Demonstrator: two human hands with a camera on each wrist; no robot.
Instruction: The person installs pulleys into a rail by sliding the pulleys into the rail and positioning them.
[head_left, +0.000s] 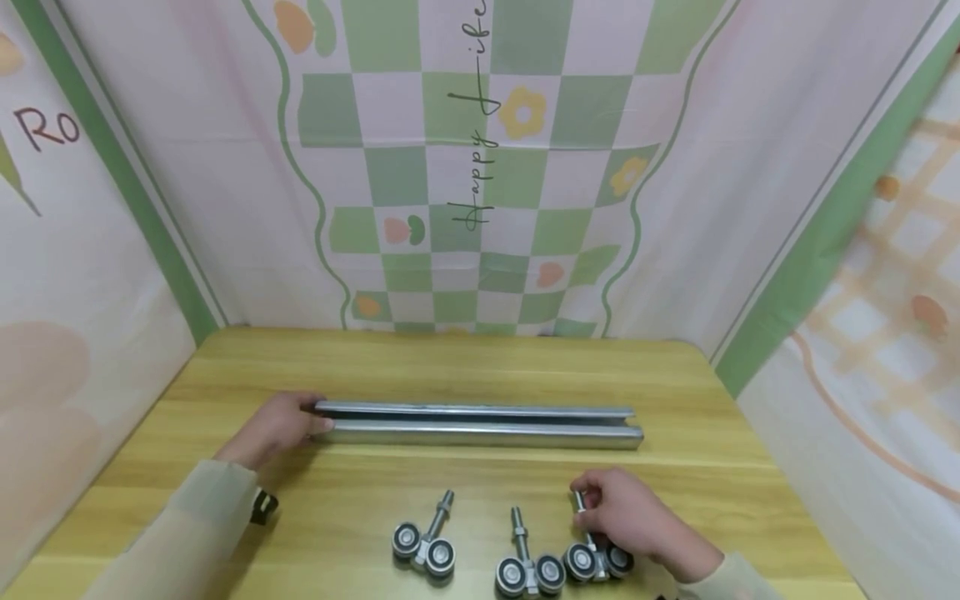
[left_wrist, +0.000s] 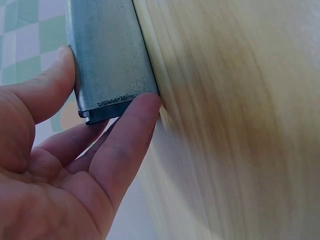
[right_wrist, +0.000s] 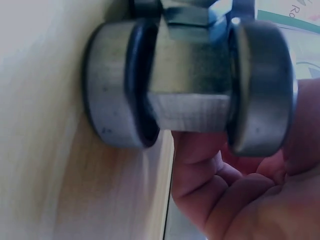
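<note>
A long grey metal channel rail (head_left: 487, 433) lies crosswise on the table with its slot facing up. My left hand (head_left: 281, 427) grips the rail's left end; in the left wrist view, thumb and fingertips press on opposite sides of that rail end (left_wrist: 110, 60). On the near right, my right hand (head_left: 628, 512) pinches the threaded bolt of a roller trolley (head_left: 581, 562). Close up, that trolley (right_wrist: 192, 95) shows its wheels and square metal body, while the right hand's curled fingers (right_wrist: 200, 170) show behind; the bolt is hidden there.
Two more roller trolleys, a middle one (head_left: 528, 575) beside the held one and a left one (head_left: 423, 554), rest on the wooden table (head_left: 360, 475) with bolts pointing away. A patterned cloth (head_left: 480, 167) hangs behind the table's far edge, with more cloth at both sides.
</note>
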